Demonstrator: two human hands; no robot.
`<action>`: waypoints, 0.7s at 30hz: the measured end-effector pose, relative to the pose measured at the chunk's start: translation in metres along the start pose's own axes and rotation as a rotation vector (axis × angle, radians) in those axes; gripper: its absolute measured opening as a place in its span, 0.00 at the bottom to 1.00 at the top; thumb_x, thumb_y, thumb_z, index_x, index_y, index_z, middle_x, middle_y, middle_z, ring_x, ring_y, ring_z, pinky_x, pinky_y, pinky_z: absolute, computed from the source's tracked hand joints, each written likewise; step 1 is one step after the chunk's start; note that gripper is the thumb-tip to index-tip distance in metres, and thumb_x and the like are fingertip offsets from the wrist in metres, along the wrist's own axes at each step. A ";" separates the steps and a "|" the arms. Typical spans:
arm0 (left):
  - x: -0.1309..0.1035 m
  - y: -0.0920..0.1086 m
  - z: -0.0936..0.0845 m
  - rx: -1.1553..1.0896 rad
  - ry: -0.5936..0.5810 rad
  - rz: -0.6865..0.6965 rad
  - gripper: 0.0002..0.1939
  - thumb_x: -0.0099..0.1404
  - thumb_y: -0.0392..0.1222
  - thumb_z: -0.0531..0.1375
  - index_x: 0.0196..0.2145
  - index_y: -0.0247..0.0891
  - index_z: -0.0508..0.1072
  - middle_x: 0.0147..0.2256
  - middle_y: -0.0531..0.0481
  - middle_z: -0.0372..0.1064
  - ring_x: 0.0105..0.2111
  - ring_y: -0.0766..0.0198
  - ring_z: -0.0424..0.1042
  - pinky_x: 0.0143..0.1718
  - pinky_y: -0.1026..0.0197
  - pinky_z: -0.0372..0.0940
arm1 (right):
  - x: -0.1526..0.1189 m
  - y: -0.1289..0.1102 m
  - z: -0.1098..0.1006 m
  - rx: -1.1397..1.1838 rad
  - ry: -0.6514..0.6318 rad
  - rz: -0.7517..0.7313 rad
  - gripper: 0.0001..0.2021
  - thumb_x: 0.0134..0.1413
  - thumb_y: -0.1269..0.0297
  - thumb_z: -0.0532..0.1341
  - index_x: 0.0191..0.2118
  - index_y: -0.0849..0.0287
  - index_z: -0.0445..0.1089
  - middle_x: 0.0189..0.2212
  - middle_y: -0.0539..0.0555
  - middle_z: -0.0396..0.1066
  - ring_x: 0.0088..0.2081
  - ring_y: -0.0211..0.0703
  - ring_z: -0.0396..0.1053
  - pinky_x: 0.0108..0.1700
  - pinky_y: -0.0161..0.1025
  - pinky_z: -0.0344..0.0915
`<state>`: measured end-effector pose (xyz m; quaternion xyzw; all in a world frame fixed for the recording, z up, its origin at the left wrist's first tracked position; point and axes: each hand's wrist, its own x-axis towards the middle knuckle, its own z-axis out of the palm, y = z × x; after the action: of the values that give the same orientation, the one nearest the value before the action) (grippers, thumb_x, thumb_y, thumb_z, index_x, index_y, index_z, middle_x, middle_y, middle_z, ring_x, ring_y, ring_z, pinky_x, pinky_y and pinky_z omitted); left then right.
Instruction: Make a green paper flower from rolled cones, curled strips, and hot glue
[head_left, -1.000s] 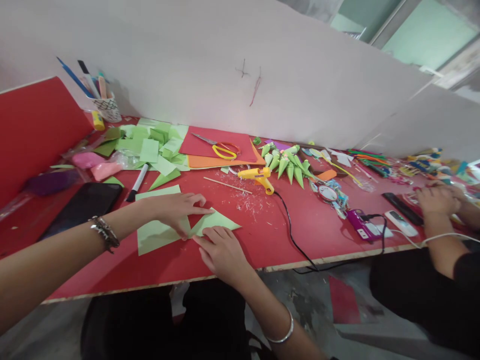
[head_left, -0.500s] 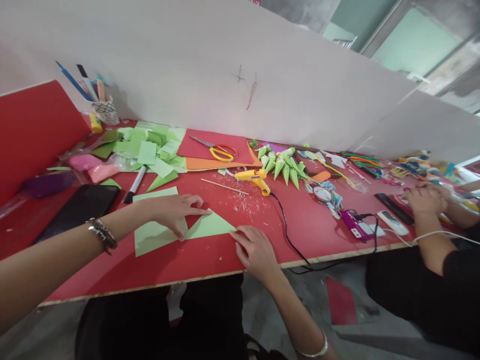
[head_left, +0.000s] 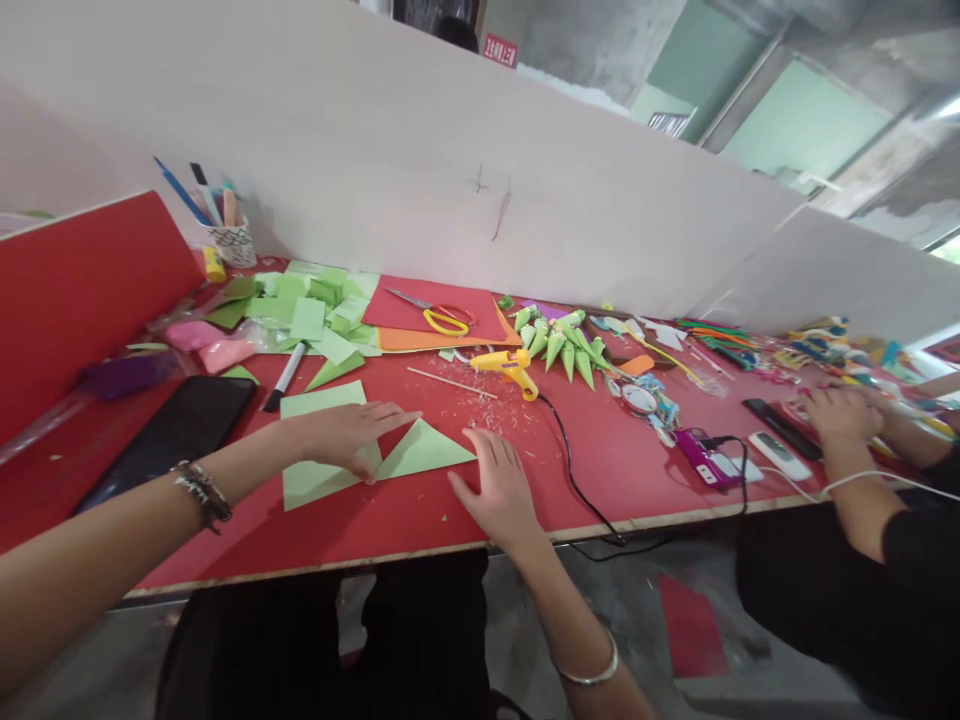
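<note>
A light green paper triangle point(head_left: 421, 450) lies on the red table in front of me, its long edge facing me. My left hand point(head_left: 352, 437), fingers stretched out, rests over a flat light green sheet point(head_left: 311, 485) with its fingertips by the triangle's left side. At the triangle's right corner is my right hand point(head_left: 495, 485), its fingers and thumb apart and nothing between them. A yellow glue gun point(head_left: 504, 367) lies just beyond the triangle, near a thin wooden stick point(head_left: 452, 383).
Green paper pieces point(head_left: 307, 318), scissors point(head_left: 442, 318) and green paper cones point(head_left: 562, 345) lie along the back. A black phone point(head_left: 176, 430) and a marker point(head_left: 285, 377) are on the left. On the right, another person's hands point(head_left: 844, 410) are near a purple power strip point(head_left: 705, 462).
My right hand has opened and let go of the triangle's right corner. My left fingertips have shifted slightly up from its top. The camera view has tilted up a little.
</note>
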<state>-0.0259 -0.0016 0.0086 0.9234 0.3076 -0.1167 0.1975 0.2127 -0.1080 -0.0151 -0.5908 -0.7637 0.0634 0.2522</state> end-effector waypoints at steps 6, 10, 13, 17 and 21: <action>-0.004 -0.003 0.004 -0.021 0.043 0.005 0.45 0.50 0.49 0.61 0.60 0.40 0.44 0.59 0.40 0.46 0.57 0.51 0.49 0.54 0.56 0.47 | 0.020 0.000 0.012 0.211 -0.142 0.106 0.23 0.49 0.63 0.57 0.52 0.62 0.57 0.44 0.60 0.65 0.46 0.49 0.63 0.47 0.45 0.61; -0.005 0.007 0.001 -0.032 0.136 0.029 0.35 0.50 0.50 0.60 0.54 0.35 0.59 0.54 0.39 0.55 0.52 0.51 0.56 0.50 0.57 0.52 | 0.029 0.000 0.017 0.444 -0.179 0.113 0.19 0.50 0.71 0.53 0.49 0.58 0.61 0.46 0.56 0.66 0.47 0.44 0.64 0.47 0.42 0.61; -0.003 0.017 -0.002 -0.148 0.265 -0.034 0.20 0.53 0.54 0.57 0.34 0.34 0.69 0.36 0.45 0.66 0.35 0.58 0.66 0.35 0.62 0.59 | 0.038 -0.003 0.008 0.591 -0.155 0.107 0.17 0.50 0.71 0.52 0.48 0.55 0.62 0.44 0.54 0.67 0.46 0.42 0.65 0.46 0.40 0.61; 0.004 0.022 -0.007 -0.546 0.447 -0.150 0.22 0.59 0.56 0.49 0.18 0.36 0.61 0.16 0.57 0.51 0.17 0.70 0.54 0.19 0.66 0.50 | 0.059 -0.007 -0.009 0.729 -0.054 0.060 0.15 0.49 0.70 0.54 0.45 0.54 0.63 0.43 0.52 0.67 0.45 0.41 0.64 0.43 0.37 0.61; 0.010 0.023 -0.013 -0.901 0.614 -0.137 0.18 0.54 0.55 0.56 0.22 0.35 0.67 0.19 0.56 0.61 0.18 0.71 0.59 0.20 0.68 0.56 | 0.085 -0.014 -0.007 1.042 0.089 0.164 0.20 0.46 0.65 0.58 0.47 0.56 0.59 0.32 0.52 0.67 0.35 0.39 0.67 0.37 0.36 0.63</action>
<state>-0.0023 -0.0080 0.0234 0.7169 0.4301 0.2890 0.4664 0.1891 -0.0338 0.0224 -0.4470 -0.5711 0.4289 0.5386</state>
